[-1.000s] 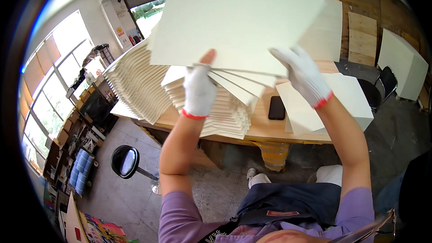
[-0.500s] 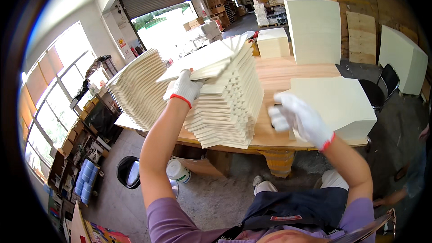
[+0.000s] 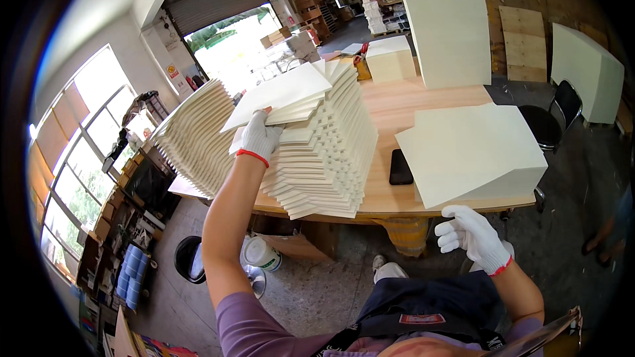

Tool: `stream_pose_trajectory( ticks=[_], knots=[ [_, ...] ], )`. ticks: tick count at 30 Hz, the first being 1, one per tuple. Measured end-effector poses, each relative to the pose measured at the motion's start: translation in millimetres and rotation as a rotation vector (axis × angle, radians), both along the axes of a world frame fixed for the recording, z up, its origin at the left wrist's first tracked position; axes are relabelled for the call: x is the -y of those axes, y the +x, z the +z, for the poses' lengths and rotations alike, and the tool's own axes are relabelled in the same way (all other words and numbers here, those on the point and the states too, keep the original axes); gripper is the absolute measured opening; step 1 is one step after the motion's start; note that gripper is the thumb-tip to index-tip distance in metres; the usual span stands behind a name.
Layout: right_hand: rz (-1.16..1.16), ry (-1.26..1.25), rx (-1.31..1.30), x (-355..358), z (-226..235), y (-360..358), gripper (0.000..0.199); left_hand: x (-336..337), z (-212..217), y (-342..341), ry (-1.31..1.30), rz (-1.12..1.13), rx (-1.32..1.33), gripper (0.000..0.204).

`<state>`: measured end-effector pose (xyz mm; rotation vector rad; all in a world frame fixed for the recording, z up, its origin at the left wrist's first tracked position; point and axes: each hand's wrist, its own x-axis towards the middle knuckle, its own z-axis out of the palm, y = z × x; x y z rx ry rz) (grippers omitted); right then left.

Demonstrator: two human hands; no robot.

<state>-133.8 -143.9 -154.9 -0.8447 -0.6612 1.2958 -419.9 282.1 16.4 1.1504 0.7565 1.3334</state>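
Mostly stacked: left hand pressing top cream sheet onto tall fanned stack on worktop. Right hand empty, loosely curled, below worktop edge. Flat pile remaining.

A table stands ahead. On its near left sits a stepped stack of boards, with a second fanned stack to its left. The left hand rests on the top sheets of the stepped stack. A phone lies right of that stack, and a flat pile right of the phone. Upright panels stand at the far edge. The right hand hangs near the table's near edge, below the flat pile. A chair stands right of the table.
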Motion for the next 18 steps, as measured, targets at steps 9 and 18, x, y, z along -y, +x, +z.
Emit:
stream_pose_trajectory(
  ticks=[9, 18],
  knots=[
    [-0.019, -0.024, -0.041, 6.7, -15.5, 1.5, 0.029, 0.8, -3.2, 0.9, -0.054, -0.111, 0.352, 0.023],
    [-0.194, -0.16, -0.104, 43.8, -57.2, 12.8, 0.031, 136.9, -10.8, -8.7, -0.201, -0.303, 0.74, 0.073]
  ],
)
